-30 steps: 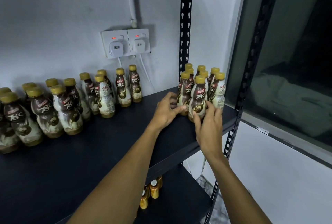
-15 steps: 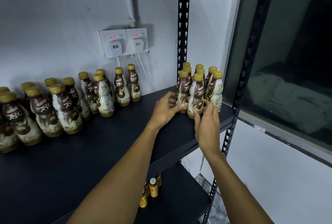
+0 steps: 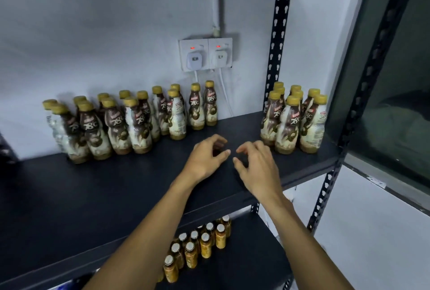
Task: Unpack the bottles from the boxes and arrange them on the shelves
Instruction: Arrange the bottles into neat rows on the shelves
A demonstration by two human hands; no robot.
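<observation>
Two bare hands are held over the front part of the matte black metal shelf board point(image 3: 116, 196), close together but not touching. The left hand point(image 3: 204, 159) is seen with its fingers point(image 3: 218, 140) loosely curled and slightly parted, and nothing is held in it. The right hand point(image 3: 259, 168) is shaped likewise, its fingers point(image 3: 247, 147) bent and spread a little, with nothing between them. Whether any fingertip rests on the board cannot be told.

A tight cluster of brown-and-cream plastic drink bottles with gold caps point(image 3: 289, 124) is stood upright at the right end of the shelf board, just beside the black perforated steel upright point(image 3: 278, 40). It is near the right hand but apart from it. A longer group of the same gold-capped bottles point(image 3: 130, 124) is lined up in rows along the white wall at the back left, well apart from both hands.

A white double wall socket point(image 3: 206, 54), fitted with two white plugs and lit by two red lights, is mounted on the wall above the gap between the two groups. On the lower black shelf point(image 3: 251, 266), small amber bottles with pale caps point(image 3: 197, 247) are set in rows.
</observation>
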